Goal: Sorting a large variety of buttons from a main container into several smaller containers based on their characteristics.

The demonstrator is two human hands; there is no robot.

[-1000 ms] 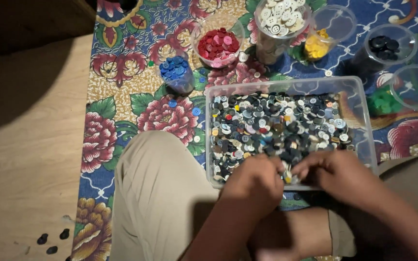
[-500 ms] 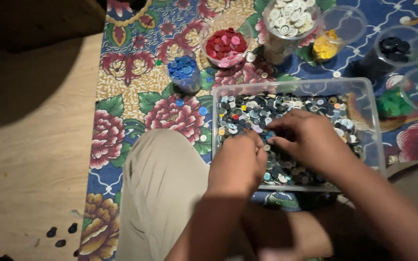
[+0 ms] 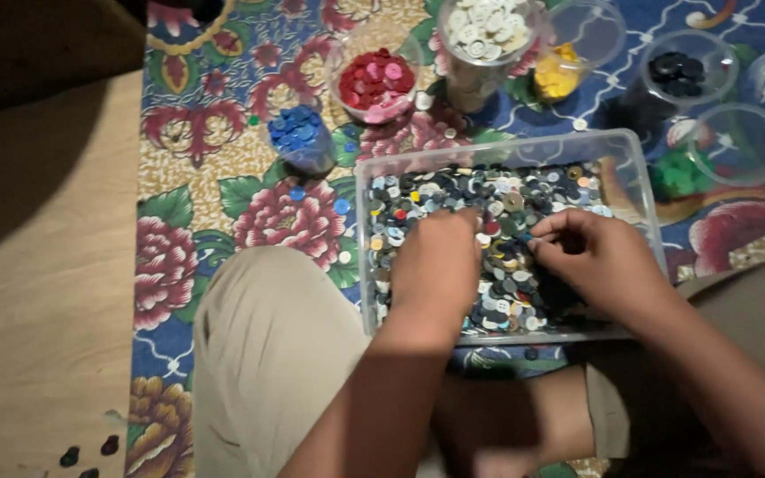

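Hundreds of mixed small buttons [image 3: 506, 239], grey, black, white and a few bright ones, fill the clear rectangular plastic tub [image 3: 639, 190] that sits on the floral patterned floor mat [image 3: 223, 177] just in front of your folded legs. Your left hand [image 3: 436, 265] lies knuckles-up on the heap with its fingers curled down into the buttons; you cannot tell from here whether it pinches any. Your right hand [image 3: 599, 261] rests on the right half of the heap, thumb and fingertips [image 3: 544, 237] drawn together at the buttons, though what they nip is too small to make out.

Beyond the tub stand sorted lots: a small clear cup of blue buttons [image 3: 298, 137], a round clear bowl of red and pink buttons [image 3: 374, 84], a clear jar of white buttons [image 3: 484, 35], a clear cup with yellow buttons [image 3: 564, 71], a clear cup of black buttons [image 3: 679, 75] and, nearest the tub's right corner, a clear cup by some green buttons [image 3: 679, 173]. Loose buttons dot the mat around them. Left of the mat runs the pale wooden floor [image 3: 37, 310], shadowed at the top, with a few dark buttons [image 3: 86, 456] lying on it.

Half a second ago your right hand reached across the tub's middle; it has drawn back to the right, and your left has moved up into the centre.
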